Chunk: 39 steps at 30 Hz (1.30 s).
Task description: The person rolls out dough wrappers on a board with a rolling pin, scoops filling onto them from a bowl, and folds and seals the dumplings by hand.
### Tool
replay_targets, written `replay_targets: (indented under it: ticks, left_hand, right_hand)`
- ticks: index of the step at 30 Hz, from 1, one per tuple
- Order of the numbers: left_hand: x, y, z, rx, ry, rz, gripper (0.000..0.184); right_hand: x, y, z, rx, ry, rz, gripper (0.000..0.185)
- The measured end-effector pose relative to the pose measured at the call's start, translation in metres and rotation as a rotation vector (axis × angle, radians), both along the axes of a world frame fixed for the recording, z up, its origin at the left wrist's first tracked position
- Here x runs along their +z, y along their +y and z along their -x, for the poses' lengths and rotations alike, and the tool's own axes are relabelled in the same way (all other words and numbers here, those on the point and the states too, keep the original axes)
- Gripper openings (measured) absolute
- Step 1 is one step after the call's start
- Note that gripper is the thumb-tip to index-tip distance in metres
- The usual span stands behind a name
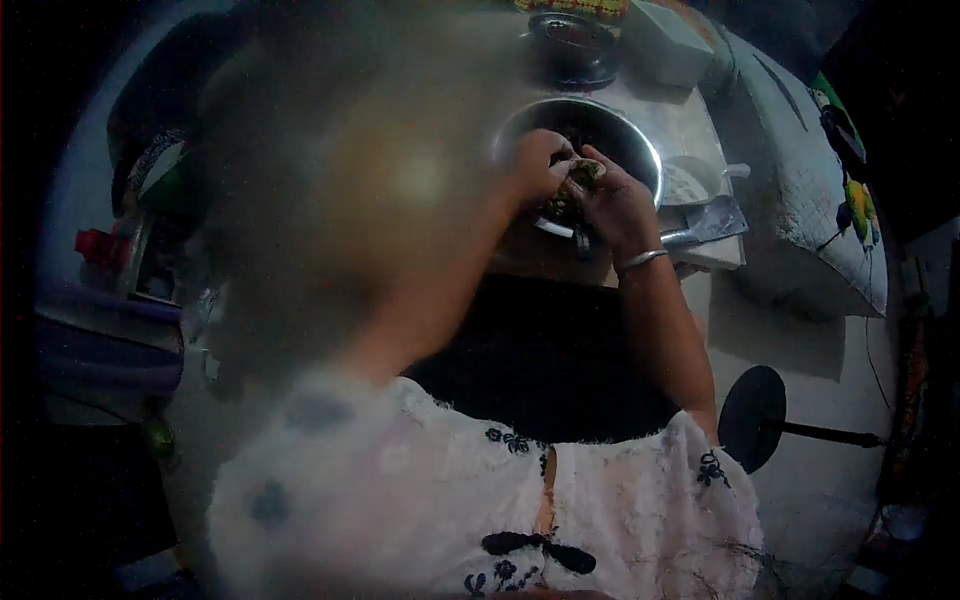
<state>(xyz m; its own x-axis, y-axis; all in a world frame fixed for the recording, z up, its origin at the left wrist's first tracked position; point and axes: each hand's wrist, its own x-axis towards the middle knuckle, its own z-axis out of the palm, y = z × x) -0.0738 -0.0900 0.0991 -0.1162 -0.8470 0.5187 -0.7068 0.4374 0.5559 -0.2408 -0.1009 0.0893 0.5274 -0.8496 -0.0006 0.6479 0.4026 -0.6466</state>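
Note:
Both of my hands meet over a wide steel bowl [652, 150]. Between the fingers is a small pale piece with greenish-yellow bits [590, 168]; it looks like dough with filling, but I cannot be sure. My left hand [540, 165] has its fingers bent and pinched at the piece's left side. My right hand [617, 205], with a bangle on the wrist, cups it from the right, thumb and fingers around it. Dark, greenish contents [562, 208] show in the bowl below, partly hidden by the hands. A dark handle [583, 243] sticks out over the bowl's near rim.
Behind the bowl stands a dark metal pot [572, 50], beside a white box [665, 45]. A pale round plate [692, 180] and a clear plastic packet [708, 224] lie to the right. A dark disc with a long handle [752, 418] is lower right. Haze blurs the left side.

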Motion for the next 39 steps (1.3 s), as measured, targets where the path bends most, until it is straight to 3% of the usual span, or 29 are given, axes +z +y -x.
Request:
replay_targets:
  ticks: [7,13,16,17,19,21,25,26,28,31,33,37,39]
  left_hand:
    - [0.010,0.007,0.003,0.010,0.012,0.009,0.014]
    - [0.014,0.009,0.005,-0.006,0.069,-0.029,0.018]
    - [0.010,0.006,0.007,-0.012,0.126,-0.012,0.018]
    - [0.011,0.007,0.007,-0.012,0.125,-0.012,0.018]
    - [0.013,0.009,0.008,-0.035,0.043,0.039,0.019]
    - [0.011,0.008,0.010,-0.033,0.035,0.067,0.019]
    - [0.007,0.006,0.011,-0.019,-0.002,0.144,0.019]
    - [0.006,0.006,0.011,-0.017,-0.001,0.144,0.019]
    - [0.006,0.008,0.012,0.017,0.021,0.146,0.018]
    - [0.005,0.009,0.014,0.043,0.018,0.260,0.017]
    - [0.004,0.009,0.015,0.036,0.051,0.274,0.017]
    - [0.008,0.012,0.015,0.014,0.070,0.293,0.017]
    - [0.012,0.012,0.013,0.009,0.090,0.204,0.016]
  right_hand:
    - [0.000,0.003,0.003,-0.023,0.046,0.061,0.047]
    - [0.010,0.005,0.001,0.113,0.007,0.066,0.036]
    - [0.013,0.008,0.001,0.044,0.138,0.024,0.034]
    - [0.007,0.005,0.001,0.002,0.260,0.271,0.033]
    - [-0.004,-0.002,0.003,-0.040,0.381,0.519,0.032]
    - [0.007,0.003,-0.001,-0.005,0.402,0.236,0.028]
    - [0.002,0.000,0.002,0.012,0.329,0.202,0.026]
    - [0.002,0.002,0.006,-0.025,0.490,0.458,0.026]
    - [0.002,0.002,0.010,-0.064,0.649,0.715,0.026]
    - [0.007,0.005,0.011,-0.037,0.666,0.749,0.029]
    - [0.016,0.010,0.009,0.067,0.202,0.019,0.034]
    - [0.017,0.013,0.010,0.033,0.262,0.061,0.038]
    - [0.013,0.012,0.012,0.016,0.423,0.158,0.043]
